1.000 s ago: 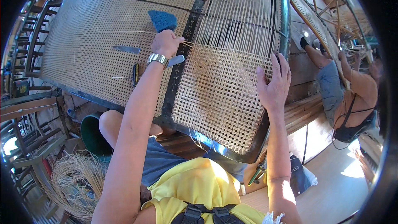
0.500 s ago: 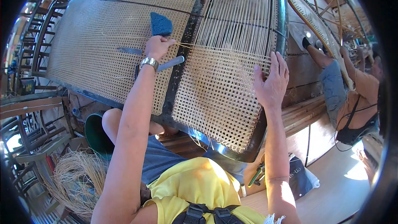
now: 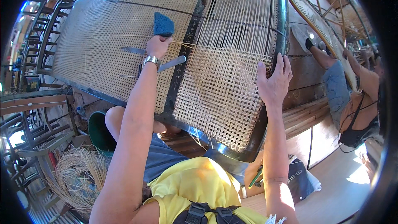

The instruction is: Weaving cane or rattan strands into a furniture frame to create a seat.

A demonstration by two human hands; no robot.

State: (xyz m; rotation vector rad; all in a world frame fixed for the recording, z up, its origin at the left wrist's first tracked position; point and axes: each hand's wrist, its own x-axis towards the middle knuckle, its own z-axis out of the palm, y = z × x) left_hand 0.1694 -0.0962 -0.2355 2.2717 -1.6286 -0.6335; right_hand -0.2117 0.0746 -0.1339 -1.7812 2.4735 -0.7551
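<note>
My left hand [image 3: 157, 46] pinches a cane strand [image 3: 188, 45] at ten o'clock; my right hand [image 3: 273, 81], fingers spread, rests on the half-woven panel [image 3: 226, 87], upper rows unwoven

There is one view, taken from the person's head and looking steeply down and forward along both forearms, which enter from the lower edge. It is close: the yellow shirt [image 3: 195, 191] fills the bottom middle and the woven cane panel [image 3: 124, 37] in its dark frame spans most of the upper picture, just past the hands. The fisheye lens bends straight edges near the rim and leaves a black border. At the right edge another person [image 3: 352, 95] falls inside the wide field.
</note>
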